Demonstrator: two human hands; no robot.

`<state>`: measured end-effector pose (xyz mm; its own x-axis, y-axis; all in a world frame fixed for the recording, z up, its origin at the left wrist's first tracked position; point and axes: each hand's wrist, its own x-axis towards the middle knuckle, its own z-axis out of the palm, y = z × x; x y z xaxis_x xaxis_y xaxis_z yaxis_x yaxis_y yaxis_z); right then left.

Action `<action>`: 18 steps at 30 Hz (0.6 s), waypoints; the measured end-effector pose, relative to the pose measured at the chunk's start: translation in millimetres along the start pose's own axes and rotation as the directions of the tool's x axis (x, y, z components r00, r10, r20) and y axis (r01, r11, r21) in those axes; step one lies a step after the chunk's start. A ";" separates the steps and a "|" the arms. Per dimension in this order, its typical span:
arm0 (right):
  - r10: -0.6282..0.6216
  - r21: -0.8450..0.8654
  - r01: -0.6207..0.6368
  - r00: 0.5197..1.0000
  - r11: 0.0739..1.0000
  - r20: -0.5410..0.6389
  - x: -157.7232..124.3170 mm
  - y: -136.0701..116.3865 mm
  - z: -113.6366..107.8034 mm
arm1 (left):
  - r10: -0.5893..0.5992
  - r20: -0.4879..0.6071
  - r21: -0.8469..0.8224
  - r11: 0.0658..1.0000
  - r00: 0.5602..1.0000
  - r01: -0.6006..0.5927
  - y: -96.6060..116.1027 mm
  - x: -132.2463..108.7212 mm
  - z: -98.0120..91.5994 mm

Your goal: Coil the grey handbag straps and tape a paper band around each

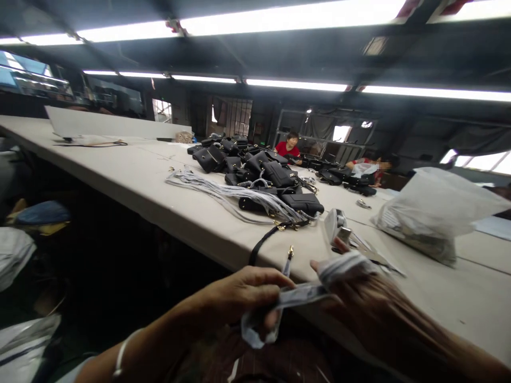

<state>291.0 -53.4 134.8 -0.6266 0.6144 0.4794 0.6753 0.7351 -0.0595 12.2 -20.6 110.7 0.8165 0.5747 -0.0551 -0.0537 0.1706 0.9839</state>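
In the lower middle of the frame, the left hand (253, 287) pinches a pale-wrapped strap (301, 296) between thumb and fingers, and this strap runs across to the right hand (355, 298), where it passes over the fingers; this hand is blurred, so I cannot tell how firmly its fingers close. A gold clasp (291, 251) shows just above the left hand, near the edge of the worktop (131, 170). At the centre lies a bundle of wrapped straps (223, 187) against a heap of black bags (279, 174), and a whitish plastic bag (433, 205) stands at the right.
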 end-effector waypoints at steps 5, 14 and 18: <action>-0.077 0.110 0.041 0.936 0.993 0.343 65.0 -40.6 63.3 | 0.022 -0.388 0.405 0.902 0.921 0.149 13.0 -104.2 -35.3; -0.301 0.674 -0.409 0.668 0.616 0.681 126.5 -102.6 83.6 | 0.346 -0.561 0.713 0.663 0.752 0.227 1.9 -183.0 -57.3; -0.376 0.761 -0.618 0.669 0.198 0.641 139.1 -110.9 86.7 | 0.296 -0.517 0.450 0.892 0.804 -0.039 -38.3 -150.5 -56.4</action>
<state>95.2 -24.6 132.2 -0.9227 0.3179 -0.2182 0.2247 -0.0164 -0.9743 -141.0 -68.5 71.8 0.3433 0.9257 0.1589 0.1790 -0.2306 0.9565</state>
